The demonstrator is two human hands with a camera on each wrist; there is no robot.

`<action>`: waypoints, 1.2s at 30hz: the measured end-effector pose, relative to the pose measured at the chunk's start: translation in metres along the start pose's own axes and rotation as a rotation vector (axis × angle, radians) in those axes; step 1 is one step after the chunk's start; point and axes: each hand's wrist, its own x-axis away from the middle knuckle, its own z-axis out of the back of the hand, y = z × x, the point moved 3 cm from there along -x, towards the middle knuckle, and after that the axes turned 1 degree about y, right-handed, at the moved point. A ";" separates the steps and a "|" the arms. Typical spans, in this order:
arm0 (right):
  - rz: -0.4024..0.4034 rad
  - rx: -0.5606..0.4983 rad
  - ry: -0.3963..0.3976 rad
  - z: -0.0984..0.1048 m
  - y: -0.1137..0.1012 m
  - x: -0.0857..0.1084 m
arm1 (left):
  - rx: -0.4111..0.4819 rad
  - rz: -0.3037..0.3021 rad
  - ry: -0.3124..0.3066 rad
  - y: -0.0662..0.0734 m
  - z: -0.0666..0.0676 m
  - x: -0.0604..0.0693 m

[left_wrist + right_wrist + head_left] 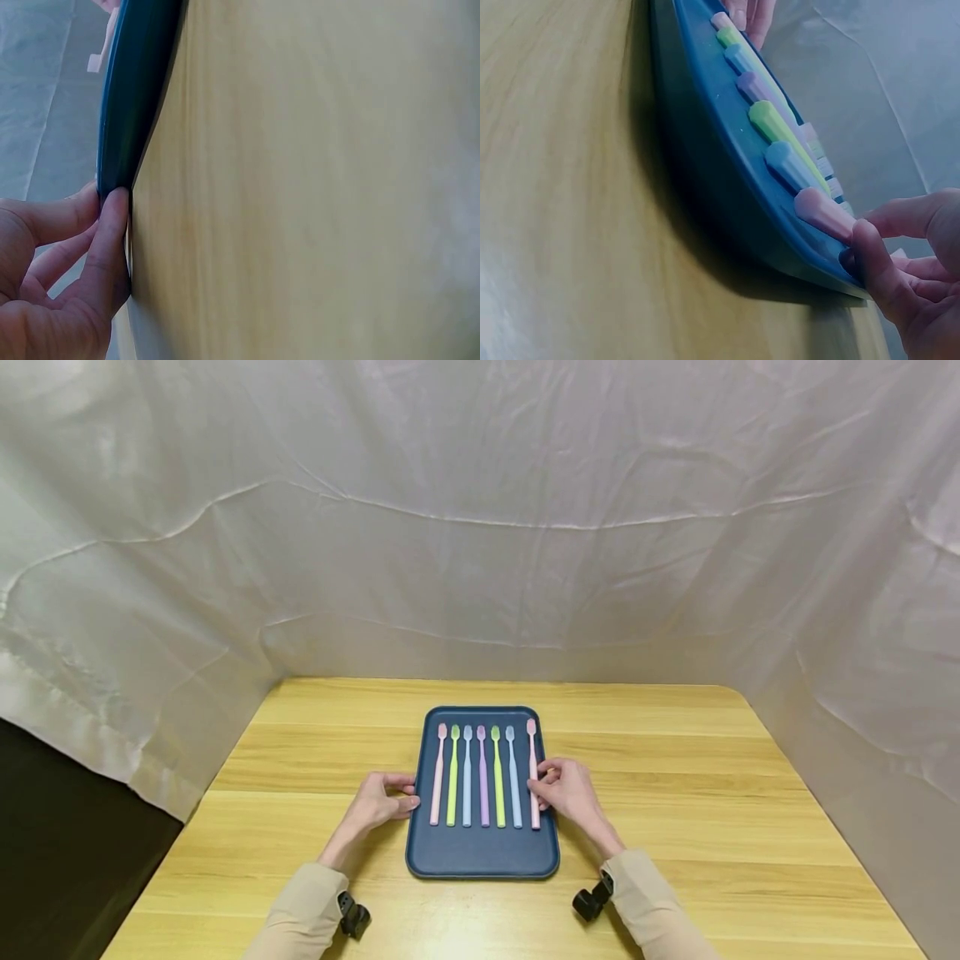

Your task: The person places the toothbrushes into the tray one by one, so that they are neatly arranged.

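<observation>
A dark blue tray (482, 856) lies on the table with several toothbrushes side by side in it, bristle heads toward the far end. At its left rim my left hand (382, 797) pinches the edge between thumb and fingers, also seen close up in the left wrist view. My right hand (567, 787) pinches the handle of the rightmost pink toothbrush (536, 817), beside the tray's right rim. This brush stands a little apart from the pale blue toothbrush (516, 806). Leftward come a yellow-green toothbrush (500, 806), a purple toothbrush (483, 806) and others, ending with another pink toothbrush (436, 802).
The wooden table (712, 827) extends around the tray. A pale fabric sheet (480, 577) hangs behind and along both sides. Each wrist carries a small black camera, one of them by the right sleeve (648, 893).
</observation>
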 end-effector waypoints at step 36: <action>0.076 0.104 0.046 -0.006 -0.004 0.008 | 0.003 -0.008 -0.029 0.003 0.000 0.003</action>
